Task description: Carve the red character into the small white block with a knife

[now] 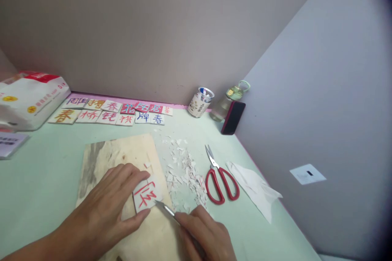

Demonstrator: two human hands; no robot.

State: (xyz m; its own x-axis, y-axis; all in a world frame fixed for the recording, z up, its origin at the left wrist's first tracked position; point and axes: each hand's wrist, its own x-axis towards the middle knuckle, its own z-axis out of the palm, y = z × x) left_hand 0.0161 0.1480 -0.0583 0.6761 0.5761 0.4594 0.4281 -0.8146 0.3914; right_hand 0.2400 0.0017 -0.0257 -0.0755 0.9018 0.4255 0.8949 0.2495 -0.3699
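Note:
On a pale wooden board [137,147] lies a small white tile [154,185] with a red character on it. My left hand [107,204] grips the tile by its edges, thumb at the near edge and fingers at the far one. In my right hand [208,232] is a craft knife [168,209], held like a pen. Its blade tip meets the right part of the tile, beside the red strokes. A small loose chip [148,165] rests on the board just beyond the tile.
White shavings [186,171] lie right of the board, then red-handled scissors [219,175] and a crumpled tissue [254,187]. Behind stand two rows of character tiles [88,116], a can [199,104], a bottle [222,106] and a leaning phone [233,118]. A white bag [36,102] sits back left.

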